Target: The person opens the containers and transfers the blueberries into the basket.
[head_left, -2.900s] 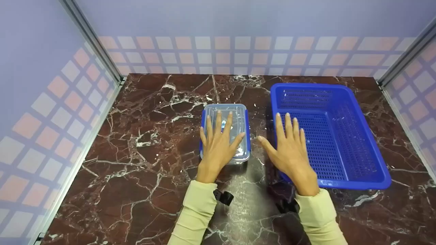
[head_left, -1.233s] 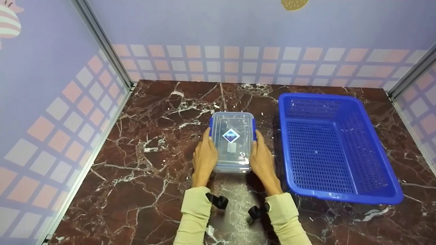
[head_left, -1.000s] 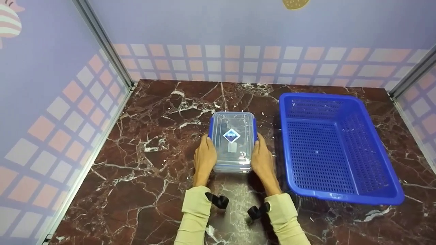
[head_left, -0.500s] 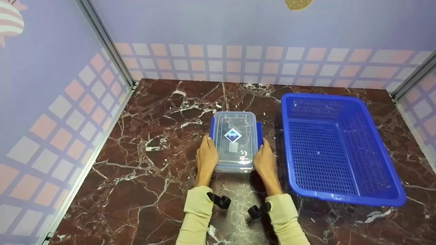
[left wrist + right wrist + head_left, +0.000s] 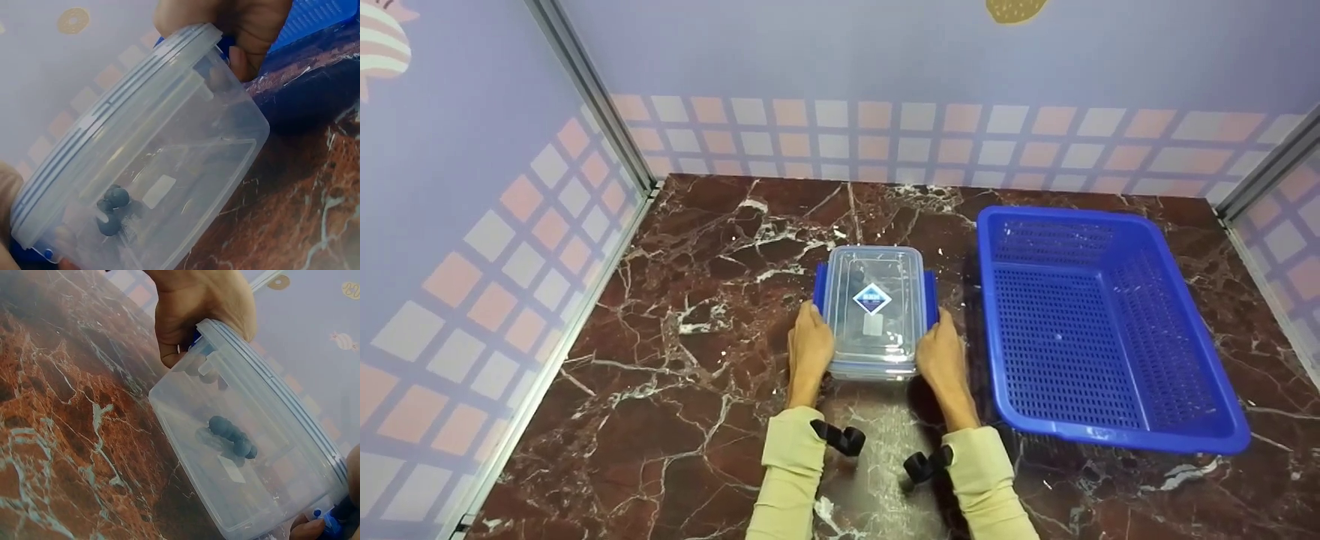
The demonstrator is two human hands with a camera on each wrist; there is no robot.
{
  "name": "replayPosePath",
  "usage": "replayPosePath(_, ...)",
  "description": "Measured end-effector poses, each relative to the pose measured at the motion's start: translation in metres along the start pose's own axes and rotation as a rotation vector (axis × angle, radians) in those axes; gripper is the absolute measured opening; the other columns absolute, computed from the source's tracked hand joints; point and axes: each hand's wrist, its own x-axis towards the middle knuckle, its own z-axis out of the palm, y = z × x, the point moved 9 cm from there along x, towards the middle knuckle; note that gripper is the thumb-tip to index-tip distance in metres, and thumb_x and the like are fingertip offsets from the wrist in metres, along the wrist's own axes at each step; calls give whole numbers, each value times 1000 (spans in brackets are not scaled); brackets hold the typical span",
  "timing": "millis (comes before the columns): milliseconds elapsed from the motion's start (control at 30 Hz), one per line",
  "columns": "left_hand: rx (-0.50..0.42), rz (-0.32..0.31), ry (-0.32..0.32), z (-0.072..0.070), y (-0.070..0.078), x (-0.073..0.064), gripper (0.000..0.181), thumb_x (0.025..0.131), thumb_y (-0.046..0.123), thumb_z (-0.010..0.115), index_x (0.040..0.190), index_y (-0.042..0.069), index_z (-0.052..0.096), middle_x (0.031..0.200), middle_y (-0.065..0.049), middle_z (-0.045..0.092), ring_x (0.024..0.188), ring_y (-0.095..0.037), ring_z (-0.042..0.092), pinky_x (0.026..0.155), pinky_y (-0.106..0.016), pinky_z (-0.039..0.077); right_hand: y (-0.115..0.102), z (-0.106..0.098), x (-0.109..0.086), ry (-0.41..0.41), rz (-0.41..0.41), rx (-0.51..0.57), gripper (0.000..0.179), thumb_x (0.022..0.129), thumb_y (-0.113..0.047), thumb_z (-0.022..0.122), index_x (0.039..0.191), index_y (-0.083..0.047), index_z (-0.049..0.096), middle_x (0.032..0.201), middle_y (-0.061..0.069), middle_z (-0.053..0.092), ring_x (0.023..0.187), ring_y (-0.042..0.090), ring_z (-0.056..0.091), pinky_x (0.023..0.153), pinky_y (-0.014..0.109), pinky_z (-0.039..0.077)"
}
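Observation:
A clear plastic food container with a see-through lid and a blue diamond sticker stands on the marble tabletop. Its blue left latch and blue right latch both stick out from the sides. My left hand grips the left side at the latch, thumb on top. On the opposite side, my right hand holds the right latch the same way. Several dark, round, berry-like things lie inside on the bottom, beside a small white label. The lid sits on the container.
Right of the container is a large blue perforated basket. Patterned panels rise at the back and both sides. Small white specks are scattered on the dark red marble tabletop. Each wrist wears a black camera.
Both hands, spread flat earlier, have come to the container's sides. The right latch swung outward first, then the left latch. The head view has shifted; the container stays about in place.

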Motion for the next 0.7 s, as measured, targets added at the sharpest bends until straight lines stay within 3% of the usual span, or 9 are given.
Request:
replayPosePath(267, 15, -42, -10, -2, -3, 2, 35, 102, 24, 31, 118, 8, 58, 119, -19, 65, 111, -42, 59, 92, -53, 46, -2, -4, -1, 12, -21, 2, 46, 97, -9, 29, 140, 3, 41, 132, 28, 53, 122, 44, 51, 104, 52, 40)
replayPosePath(700, 0, -27, 33, -5, -3, 5, 34, 100, 19, 36, 122, 4, 58, 118, -18, 65, 113, -38, 59, 96, -49, 45, -3, -7, -2, 61, -59, 8, 44, 93, -4, 35, 134, 8, 46, 128, 30, 55, 121, 44, 50, 105, 51, 39)
